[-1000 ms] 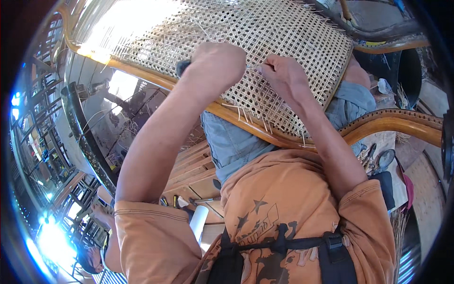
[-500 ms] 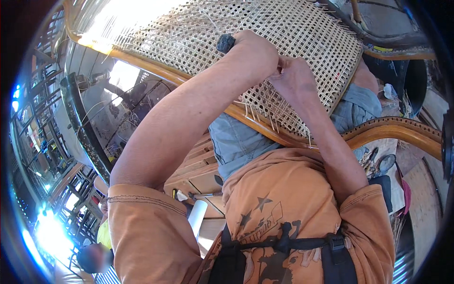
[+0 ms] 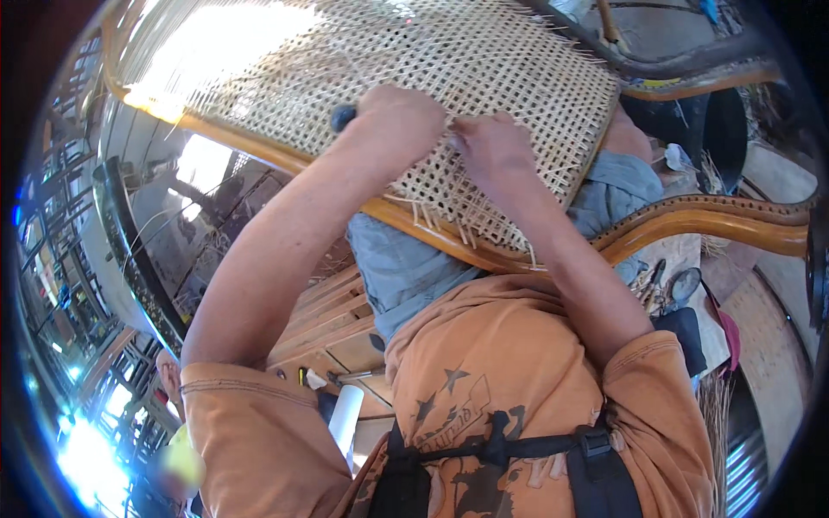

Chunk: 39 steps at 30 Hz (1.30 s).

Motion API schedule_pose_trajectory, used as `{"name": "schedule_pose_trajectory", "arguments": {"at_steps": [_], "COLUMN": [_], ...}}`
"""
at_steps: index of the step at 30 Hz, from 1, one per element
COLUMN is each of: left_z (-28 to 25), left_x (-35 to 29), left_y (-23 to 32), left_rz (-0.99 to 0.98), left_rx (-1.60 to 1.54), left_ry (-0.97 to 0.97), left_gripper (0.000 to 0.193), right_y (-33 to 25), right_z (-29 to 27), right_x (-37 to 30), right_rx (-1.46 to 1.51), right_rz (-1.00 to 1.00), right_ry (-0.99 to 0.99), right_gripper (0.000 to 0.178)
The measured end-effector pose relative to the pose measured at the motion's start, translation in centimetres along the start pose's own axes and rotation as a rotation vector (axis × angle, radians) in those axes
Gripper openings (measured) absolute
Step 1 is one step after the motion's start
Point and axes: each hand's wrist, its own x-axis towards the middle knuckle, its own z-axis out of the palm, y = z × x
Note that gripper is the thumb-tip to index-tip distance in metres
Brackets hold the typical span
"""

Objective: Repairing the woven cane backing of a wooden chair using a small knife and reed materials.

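A woven cane panel (image 3: 518,69) in a varnished wooden frame (image 3: 250,148) lies across my lap. Over its middle, my left hand (image 3: 401,121) is closed around a tool with a dark rounded handle (image 3: 343,117); the tool's working end is hidden. Close beside it on the right, my right hand (image 3: 496,148) is bent down with its fingers pinched together at the weave. What those fingers pinch is too small to make out. Loose cane ends (image 3: 423,213) stick out along the near edge of the panel.
A curved wooden arm with a row of holes (image 3: 708,216) extends to the right. Beyond it stands a dark round bucket (image 3: 721,129). Hand tools (image 3: 661,281) lie at right. A dark metal bar (image 3: 129,224) is at left, and another person (image 3: 177,457) sits at lower left.
The whole view has shifted, so the panel and arms appear further left. My left hand has moved left and nearer over the weave with the dark-handled tool; my right hand stays pinched.
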Motion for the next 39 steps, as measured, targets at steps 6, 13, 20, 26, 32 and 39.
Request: {"name": "schedule_pose_trajectory", "arguments": {"at_steps": [6, 13, 20, 26, 32, 39], "left_z": [0.0, -0.8, 0.3, 1.0, 0.8, -0.9], "left_x": [0.7, 0.2, -2.0, -5.8, -2.4, -0.1], "left_y": [0.1, -0.8, -3.9, -5.2, -2.7, -0.2], "left_rz": [-0.002, -0.081, -0.228, -0.146, -0.055, -0.019], "left_rx": [-0.023, -0.058, -0.113, -0.151, -0.065, 0.145], "left_ry": [0.035, 0.006, 0.026, 0.308, 0.185, 0.050], "left_gripper": [0.024, 0.028, 0.031, 0.042, 0.033, 0.016], "right_y": [0.0, 1.1, 1.4, -2.1, -0.7, -1.4], "right_z": [0.4, 1.0, 1.5, 0.5, -0.4, -0.9], "right_x": [-0.8, -0.3, 0.1, 1.0, 0.0, 0.3], "right_rx": [0.049, 0.104, 0.163, 0.811, 0.596, 0.420], "right_rz": [-0.010, -0.195, -0.195, -0.132, 0.108, 0.209], "right_ry": [0.078, 0.342, 0.332, 0.047, -0.046, -0.067], "right_gripper": [0.014, 0.011, 0.008, 0.018, 0.021, 0.022]}}
